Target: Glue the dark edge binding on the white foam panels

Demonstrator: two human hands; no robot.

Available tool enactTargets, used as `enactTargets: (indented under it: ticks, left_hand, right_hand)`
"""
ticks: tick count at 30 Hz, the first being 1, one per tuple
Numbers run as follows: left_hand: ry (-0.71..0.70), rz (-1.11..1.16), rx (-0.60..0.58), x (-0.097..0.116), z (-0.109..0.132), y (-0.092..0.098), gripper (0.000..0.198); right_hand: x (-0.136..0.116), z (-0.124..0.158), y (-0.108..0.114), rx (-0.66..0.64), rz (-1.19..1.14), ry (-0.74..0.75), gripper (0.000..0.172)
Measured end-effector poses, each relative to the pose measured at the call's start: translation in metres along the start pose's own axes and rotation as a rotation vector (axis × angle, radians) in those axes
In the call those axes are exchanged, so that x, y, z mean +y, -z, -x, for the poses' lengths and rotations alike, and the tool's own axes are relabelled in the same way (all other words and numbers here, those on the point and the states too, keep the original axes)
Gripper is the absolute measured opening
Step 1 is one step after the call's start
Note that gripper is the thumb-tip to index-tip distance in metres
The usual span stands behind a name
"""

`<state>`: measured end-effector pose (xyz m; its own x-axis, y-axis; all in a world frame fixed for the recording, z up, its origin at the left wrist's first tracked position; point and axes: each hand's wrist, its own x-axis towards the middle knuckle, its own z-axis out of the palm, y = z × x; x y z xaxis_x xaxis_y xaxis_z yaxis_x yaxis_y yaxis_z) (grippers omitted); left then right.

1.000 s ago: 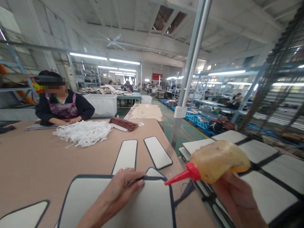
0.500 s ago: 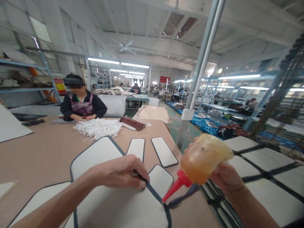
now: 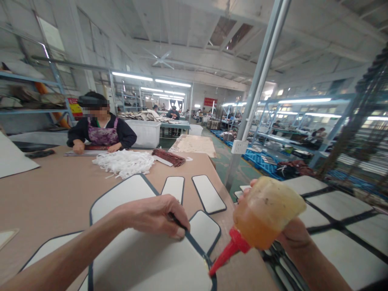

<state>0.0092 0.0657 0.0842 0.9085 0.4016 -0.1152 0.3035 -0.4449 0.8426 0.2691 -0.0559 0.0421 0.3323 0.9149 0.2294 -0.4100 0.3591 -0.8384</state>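
Observation:
My right hand (image 3: 295,234) is wrapped round a squeeze bottle of amber glue (image 3: 266,214), tilted nozzle down. Its red nozzle (image 3: 227,252) meets the dark edging at the near right corner of a large white panel (image 3: 145,258). A thin yellowish trace of glue shows on the rim just above the tip. My left hand (image 3: 163,216) pinches the dark edging strip (image 3: 195,242) along the panel's right side, thumb on top. Beyond the panel lie smaller white panels with dark borders, one (image 3: 204,230) close to the nozzle and another (image 3: 209,194) farther off.
A heap of white strips (image 3: 124,163) and a brown bundle (image 3: 168,157) lie farther back on the brown table (image 3: 66,194). A co-worker (image 3: 101,129) sits across on the left. To my right are several dark-edged white panels (image 3: 341,204); a metal post (image 3: 257,76) rises beyond the table.
The nozzle tip has slid nearer to me along the panel's edge, leaving a yellowish trace. My left hand keeps nearly the same place. The co-worker's hands have spread apart.

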Motion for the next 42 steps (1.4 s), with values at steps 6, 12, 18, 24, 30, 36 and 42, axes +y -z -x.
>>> enactTargets:
  ticks: [6,12,18,24,30,36,42]
  left_hand:
    - [-0.02,-0.149,-0.175,-0.002,0.004,0.009,0.02]
    - [0.029,-0.132,-0.065,-0.015,0.01,0.013,0.022]
    - [0.038,-0.079,0.068,-0.033,0.013,0.012,0.026]
    - [0.056,-0.036,0.114,-0.045,0.013,0.011,0.03]
    - [0.058,-0.016,0.137,-0.054,0.014,0.014,0.03]
    - [0.058,0.012,0.126,-0.062,0.011,0.019,0.031]
    - [0.063,0.027,0.119,-0.062,0.009,0.022,0.035]
  right_hand:
    - [0.005,-0.002,0.007,0.034,0.026,0.078,0.05]
    - [0.011,0.002,0.021,0.047,0.041,0.094,0.053]
    - [0.015,0.012,0.029,0.088,0.171,0.158,0.029]
    - [0.015,0.021,0.011,0.133,0.115,0.17,0.039]
    - [0.018,0.021,0.017,0.076,0.153,0.129,0.043]
    - [0.033,0.011,0.05,-0.075,0.141,0.1,0.04]
    - [0.028,0.012,0.022,0.032,0.197,0.162,0.052]
